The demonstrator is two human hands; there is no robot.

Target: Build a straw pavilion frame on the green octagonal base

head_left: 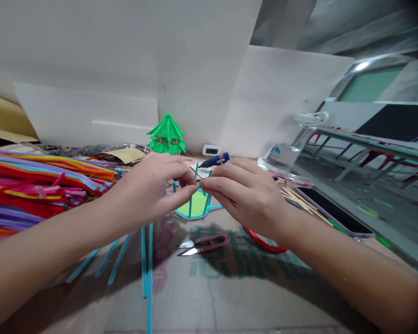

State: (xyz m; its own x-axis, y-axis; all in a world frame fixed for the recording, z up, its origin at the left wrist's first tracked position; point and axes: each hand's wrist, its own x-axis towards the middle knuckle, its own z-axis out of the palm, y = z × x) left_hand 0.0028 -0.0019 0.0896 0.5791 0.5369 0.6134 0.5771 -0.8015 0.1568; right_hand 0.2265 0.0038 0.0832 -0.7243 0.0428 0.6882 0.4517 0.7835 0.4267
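Note:
My left hand (pixel 162 178) and my right hand (pixel 247 190) meet over a small model base (pixel 197 205). That base is yellow-green with a light blue pipe-cleaner rim, and thin blue posts stand up from it. Thumb and fingers of each hand are pinched together, fingertips nearly touching, near the tops of the posts. Whatever lies between them is too small or hidden to make out. Just beyond the fingertips is a blue glue gun (pixel 218 160) with a red light. Pink thread snips (pixel 207 242) lie on the table in front of the base.
Bundles of coloured pipe cleaners (pixel 38 185) fill the left side. Cut blue strips (pixel 149 273) lie nearer me. A green pipe-cleaner roof (pixel 167 134) and a small digital display (pixel 211 150) stand behind. At right are a water bottle (pixel 282 148), wooden sticks (pixel 304 204) and a phone (pixel 334 211).

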